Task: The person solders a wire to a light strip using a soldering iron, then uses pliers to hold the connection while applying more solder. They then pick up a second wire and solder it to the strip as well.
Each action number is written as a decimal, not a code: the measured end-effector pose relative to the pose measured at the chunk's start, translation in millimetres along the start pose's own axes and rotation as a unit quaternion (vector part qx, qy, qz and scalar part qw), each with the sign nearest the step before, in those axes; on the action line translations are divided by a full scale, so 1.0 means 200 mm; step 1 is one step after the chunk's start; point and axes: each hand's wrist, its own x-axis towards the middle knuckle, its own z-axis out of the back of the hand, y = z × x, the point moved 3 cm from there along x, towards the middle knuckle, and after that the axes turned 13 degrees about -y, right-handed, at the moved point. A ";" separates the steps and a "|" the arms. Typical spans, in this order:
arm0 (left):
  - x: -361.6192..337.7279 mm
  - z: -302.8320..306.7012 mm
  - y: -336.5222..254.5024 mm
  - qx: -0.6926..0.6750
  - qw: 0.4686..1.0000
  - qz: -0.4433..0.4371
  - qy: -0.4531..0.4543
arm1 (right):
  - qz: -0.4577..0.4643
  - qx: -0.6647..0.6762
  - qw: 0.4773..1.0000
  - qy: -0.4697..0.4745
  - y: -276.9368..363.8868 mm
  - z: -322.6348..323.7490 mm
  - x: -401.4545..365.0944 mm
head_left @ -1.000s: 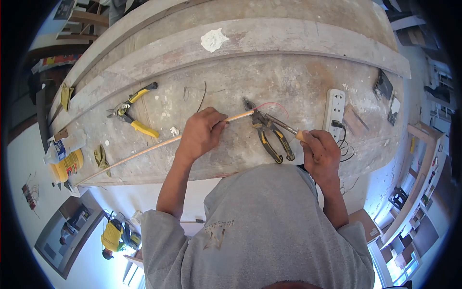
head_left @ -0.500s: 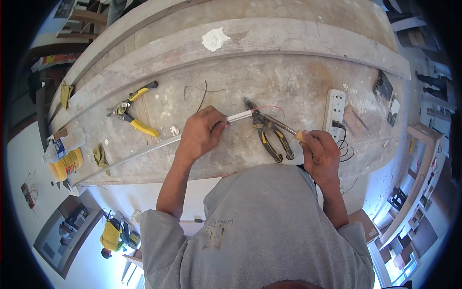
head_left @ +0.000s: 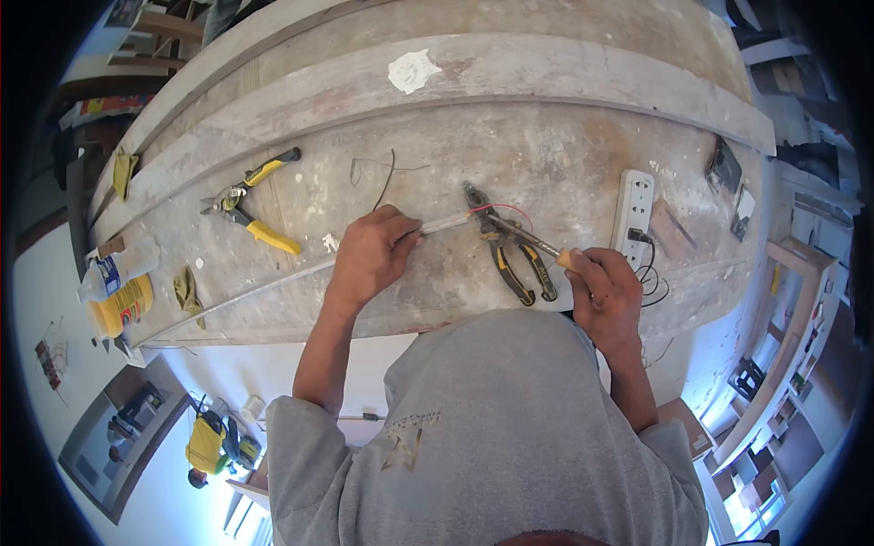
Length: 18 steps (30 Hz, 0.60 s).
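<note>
Pinched in the fingers of my left hand (head_left: 371, 257) is a long thin light strip (head_left: 446, 223), running down-left across the table. A thin red wire (head_left: 517, 210) curves from its right end. My right hand (head_left: 608, 293) is closed around the wooden handle of a soldering iron (head_left: 544, 247). The iron's metal shaft slants up-left, its tip close to the wired end of the strip. Under the iron and the strip's end lie black-and-yellow pliers (head_left: 509, 266), handles spread toward me. A dark bit of wire (head_left: 387, 179) rests beyond my left hand.
Yellow-handled snips (head_left: 238, 205) lie open on the left. A white power strip (head_left: 635, 214) with a black plug is at right, beside a small wooden block (head_left: 672, 229). Bottles (head_left: 123, 305) stand at the left edge. Wooden boards (head_left: 546, 73) cross the far side. A person in yellow (head_left: 206, 444) is in the background.
My left hand and the strip have shifted slightly left, and the strip has turned so that less of its white face shows. The iron's tip has moved a little left with the right hand.
</note>
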 end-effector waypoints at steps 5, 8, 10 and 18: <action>-0.01 -0.01 -0.02 0.044 0.998 -0.032 -0.014 | -0.004 -0.011 1.000 -0.015 0.00 0.00 -0.02; -0.02 -0.02 -0.02 0.065 0.997 -0.048 -0.014 | -0.003 -0.012 1.000 -0.013 -0.01 0.00 -0.03; -0.03 -0.02 -0.04 0.104 0.991 -0.083 -0.030 | 0.002 -0.007 1.000 -0.013 -0.01 -0.01 -0.02; -0.06 -0.06 -0.02 0.112 0.990 -0.076 -0.043 | 0.003 -0.002 1.000 -0.006 -0.01 -0.02 -0.02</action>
